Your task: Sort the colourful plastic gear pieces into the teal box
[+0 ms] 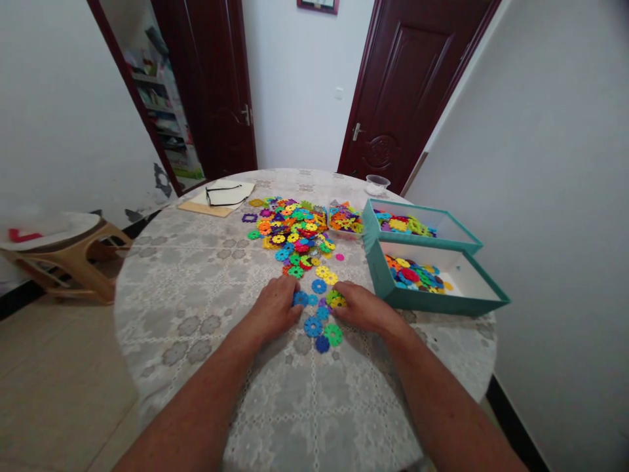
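Observation:
My left hand rests low over the table with its fingers curled and closed on a blue snowflake disc. Across from it, my right hand has its thumb and fingers closed around a yellow-green snowflake disc. Between and in front of the hands lie loose discs: a blue one, a larger blue one, a green one and a dark blue one. Just beyond the hands spreads a big heap of mixed-colour discs. My fingertips are partly hidden by the discs.
Two teal-edged boxes, a near one and a far one, hold more pieces at the right. A clear tray of pieces stands beside the heap. Glasses lie on papers at the far left; a clear plastic cup stands at the back.

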Available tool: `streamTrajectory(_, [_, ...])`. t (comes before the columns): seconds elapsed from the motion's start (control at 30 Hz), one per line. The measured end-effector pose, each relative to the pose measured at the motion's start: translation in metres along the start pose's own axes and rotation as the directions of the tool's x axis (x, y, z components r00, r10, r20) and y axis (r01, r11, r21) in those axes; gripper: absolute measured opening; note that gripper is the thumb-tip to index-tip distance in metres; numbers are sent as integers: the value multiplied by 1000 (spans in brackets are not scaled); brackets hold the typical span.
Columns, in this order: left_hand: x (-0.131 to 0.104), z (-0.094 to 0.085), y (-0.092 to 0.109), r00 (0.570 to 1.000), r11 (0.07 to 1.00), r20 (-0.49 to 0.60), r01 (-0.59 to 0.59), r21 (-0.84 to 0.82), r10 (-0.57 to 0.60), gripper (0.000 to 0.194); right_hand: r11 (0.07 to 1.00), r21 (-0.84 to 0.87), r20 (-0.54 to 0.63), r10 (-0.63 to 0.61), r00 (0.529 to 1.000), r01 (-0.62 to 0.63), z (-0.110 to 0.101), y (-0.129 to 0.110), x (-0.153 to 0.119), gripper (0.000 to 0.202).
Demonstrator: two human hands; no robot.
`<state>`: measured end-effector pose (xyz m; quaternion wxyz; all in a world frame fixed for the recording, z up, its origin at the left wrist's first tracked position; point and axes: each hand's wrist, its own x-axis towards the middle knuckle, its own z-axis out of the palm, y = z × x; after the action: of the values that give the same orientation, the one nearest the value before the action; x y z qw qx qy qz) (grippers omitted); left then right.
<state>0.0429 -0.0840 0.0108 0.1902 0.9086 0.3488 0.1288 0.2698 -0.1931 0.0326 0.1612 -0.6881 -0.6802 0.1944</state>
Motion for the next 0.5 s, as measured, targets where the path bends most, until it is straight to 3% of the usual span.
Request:
streamTrajectory(0.23, [-5, 1, 5, 995, 973, 2, -93, -211, 95, 20, 998, 14, 22, -56, 998, 56, 4, -4, 2, 8])
streamTrajectory(0.5, [-2, 6, 4, 995, 967, -25, -101, -233, 98, 22, 985, 157, 36, -84, 996, 77, -3, -5, -2, 32])
